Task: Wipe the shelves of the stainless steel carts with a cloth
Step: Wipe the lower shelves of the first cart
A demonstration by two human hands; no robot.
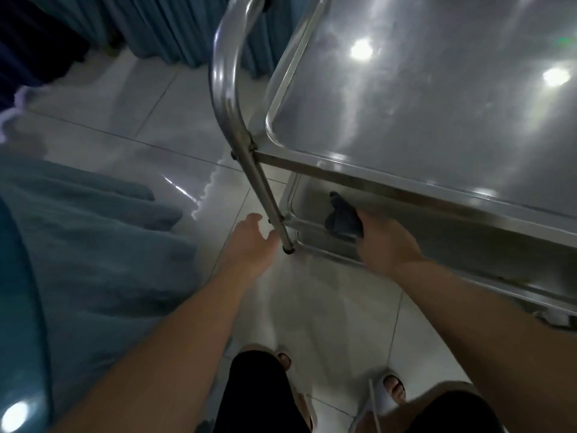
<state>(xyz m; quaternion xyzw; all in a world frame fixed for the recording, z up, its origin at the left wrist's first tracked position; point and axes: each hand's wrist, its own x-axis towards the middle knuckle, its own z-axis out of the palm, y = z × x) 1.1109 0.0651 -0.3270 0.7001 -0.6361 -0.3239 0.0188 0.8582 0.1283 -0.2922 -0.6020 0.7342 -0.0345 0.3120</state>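
Now we are bunching the dark cloth (342,221) in our right hand (385,242), fingers curled round it, pressing it onto the lower shelf (315,195) near its front left corner, under the top shelf (437,89) of the stainless steel cart (390,185). Our left hand (249,245) is hovering just beside the cart leg (265,195), its grip relaxed and holding nothing. We are judging the cloth soft, light and limp, best held wadded in the palm, while the steel is looking slick and rigid.
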